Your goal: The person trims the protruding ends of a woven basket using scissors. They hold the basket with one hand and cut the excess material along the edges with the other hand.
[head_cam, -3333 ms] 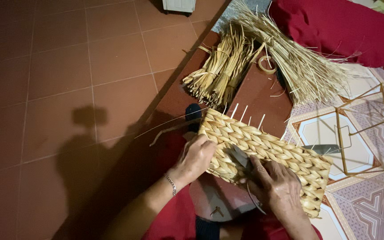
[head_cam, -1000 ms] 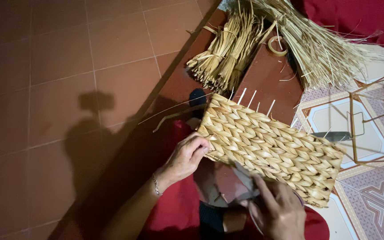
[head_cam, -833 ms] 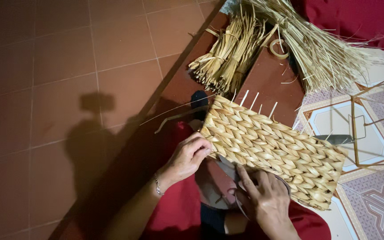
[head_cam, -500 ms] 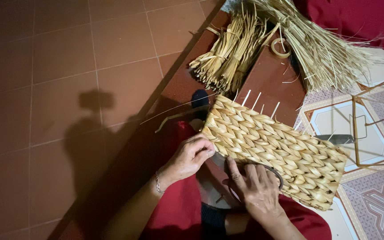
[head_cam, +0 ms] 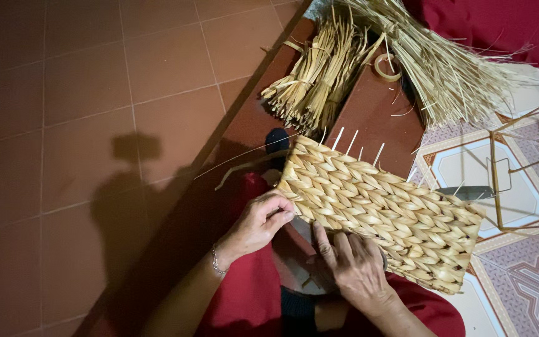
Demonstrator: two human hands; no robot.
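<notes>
1. Over the person's lap, a woven straw panel [head_cam: 378, 218] is lying tilted, its near long edge running from the upper left down to the lower right of the view.
2. At its left corner, the left hand [head_cam: 258, 223] is curling closed on the panel's edge, fingertips [head_cam: 282, 215] pressing on the weave; a thin bracelet [head_cam: 217, 262] is sitting on that wrist.
3. Below the panel's lower edge, the right hand [head_cam: 350, 265] is lying flat with fingers stretched together, their tips [head_cam: 319, 234] touching the underside of the edge; whether it is gripping anything cannot be told.
4. Both hands are staying apart from each other, each on the same long edge of the panel.
5. Along the panel's upper edge, several pale bare stakes [head_cam: 352, 142] are sticking up out of the weave.
6. Beyond it, tied bundles of straw [head_cam: 313, 78] are resting on a dark reddish board [head_cam: 378, 115], with a looser sheaf of fine straw [head_cam: 444, 65] fanning out just beside them to the right.
7. Between the two, a small roll of tape [head_cam: 387, 65] is lying on the board.
8. To the right, a thin wire frame [head_cam: 519, 168] is standing on patterned floor tiles [head_cam: 525, 281].
9. To the left, plain reddish-brown floor tiles [head_cam: 82, 125] are carrying the person's shadow.
10. At the top right, a red cloth [head_cam: 500, 28] is lying bunched.
</notes>
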